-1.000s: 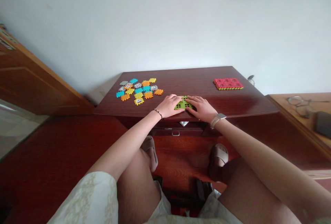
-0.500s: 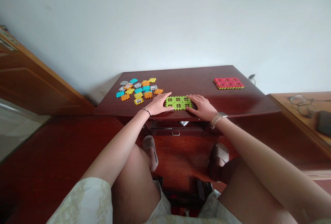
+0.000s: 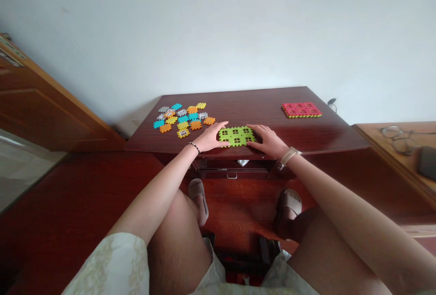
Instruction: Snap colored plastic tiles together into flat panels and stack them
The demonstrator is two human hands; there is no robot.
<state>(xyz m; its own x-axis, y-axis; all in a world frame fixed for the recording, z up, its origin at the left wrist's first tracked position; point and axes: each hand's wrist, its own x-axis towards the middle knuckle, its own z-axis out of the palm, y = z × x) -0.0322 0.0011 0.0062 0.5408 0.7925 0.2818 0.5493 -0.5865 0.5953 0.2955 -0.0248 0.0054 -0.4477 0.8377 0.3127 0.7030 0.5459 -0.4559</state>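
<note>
A green toothed plastic panel (image 3: 236,136) with window-shaped cutouts lies at the front of the dark red table, between both hands. My left hand (image 3: 210,137) grips its left end, the thumb along the near edge and fingers at the far edge. At the right end, my right hand (image 3: 269,140) grips it the same way. It looks flat or very slightly tilted; its underside is hidden. Left of my left hand lie several small notched tiles in orange, blue, yellow and grey, the nearest being an orange tile (image 3: 209,121).
A stack of red panels (image 3: 301,108) over a yellow-green one sits on the table (image 3: 252,104) at the back right. A white wall rises behind. To the right, a wooden desk (image 3: 381,140) bears glasses (image 3: 397,138). An open door (image 3: 51,104) stands left.
The green panel has shifted slightly right and turned a little, its right end farther right. Both hands have moved with it and stay at its ends.
</note>
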